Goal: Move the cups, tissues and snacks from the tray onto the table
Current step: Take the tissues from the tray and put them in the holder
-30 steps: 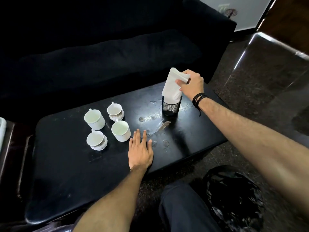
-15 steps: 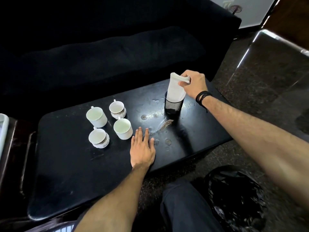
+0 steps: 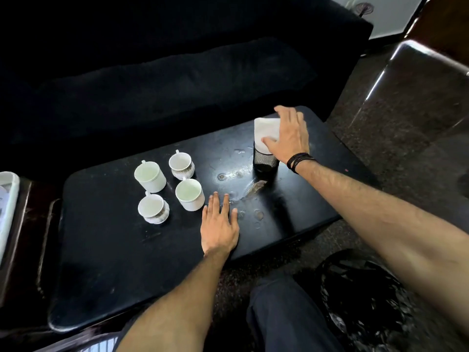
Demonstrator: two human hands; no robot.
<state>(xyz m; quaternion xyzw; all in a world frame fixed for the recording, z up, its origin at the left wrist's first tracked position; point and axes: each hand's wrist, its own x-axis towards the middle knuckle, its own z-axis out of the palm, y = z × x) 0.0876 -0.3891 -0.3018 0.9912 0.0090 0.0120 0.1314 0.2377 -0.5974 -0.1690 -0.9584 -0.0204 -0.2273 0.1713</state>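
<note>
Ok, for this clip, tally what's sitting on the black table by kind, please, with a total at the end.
White cups: 4
Black mesh holders: 1
White tissue stacks, standing in the holder: 1
Snacks: 0 visible on the table
Total: 6

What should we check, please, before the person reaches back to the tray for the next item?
1. Four cups upright on the table: ok.
2. Tissues seated in the mesh holder: ok.
3. Right hand clear of the tissues: not ok, open but the thumb touches them.
4. Left hand free: ok, flat on the table.
5. Snacks on the table: not ok, none visible.
6. Tray contents: cannot tell, only an edge shows.
</note>
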